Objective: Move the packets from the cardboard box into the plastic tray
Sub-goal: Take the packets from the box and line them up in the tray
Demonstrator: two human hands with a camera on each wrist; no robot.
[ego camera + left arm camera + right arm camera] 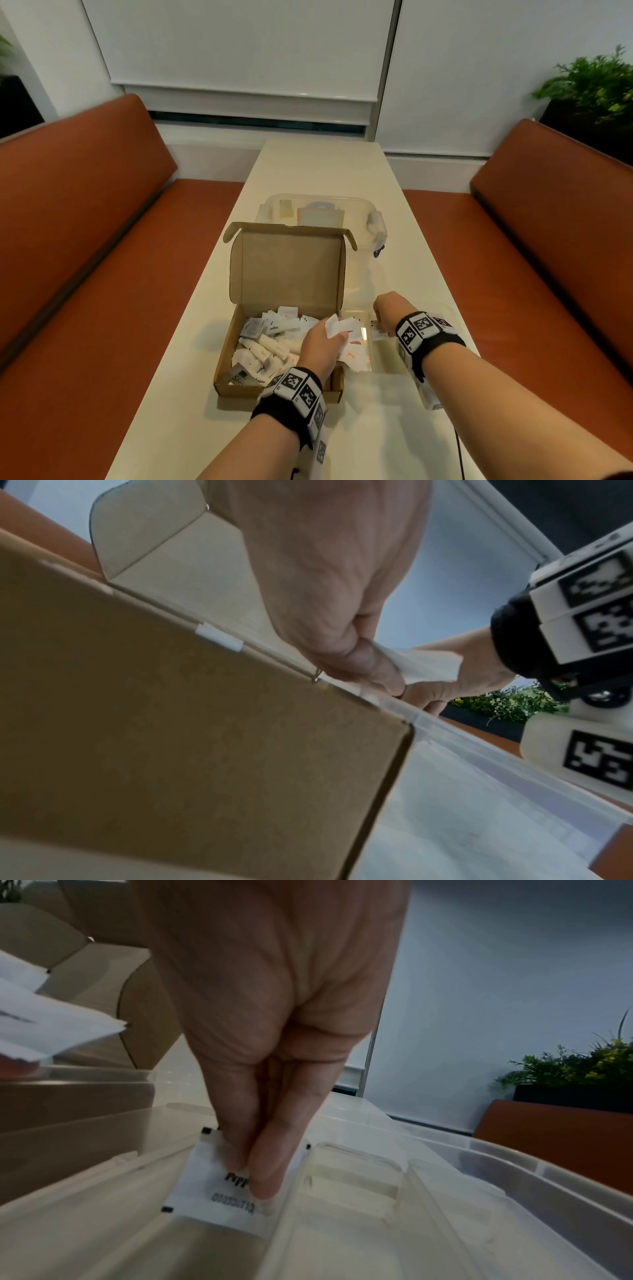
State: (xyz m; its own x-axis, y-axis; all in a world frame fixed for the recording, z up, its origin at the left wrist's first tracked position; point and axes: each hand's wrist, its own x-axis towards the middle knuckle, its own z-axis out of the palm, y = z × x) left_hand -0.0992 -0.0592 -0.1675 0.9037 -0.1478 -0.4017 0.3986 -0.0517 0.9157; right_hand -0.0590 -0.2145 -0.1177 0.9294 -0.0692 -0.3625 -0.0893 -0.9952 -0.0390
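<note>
An open cardboard box (239,385) with its lid up holds many white packets (270,339). A clear plastic tray (356,313) stands against its right side, with several packets (356,356) in its left compartment. My left hand (322,346) grips a small bunch of white packets (337,329) above the box's right wall, over the tray's left edge. In the left wrist view the bunch (428,666) sticks out from the curled fingers (363,656). My right hand (253,1177) reaches down into the tray (377,1231) and pinches a white pepper packet (205,1191) there.
A clear lidded plastic container (322,212) stands behind the box. The cream table (342,164) is long and narrow, with orange benches (85,240) on both sides. A green plant (596,82) sits at the far right.
</note>
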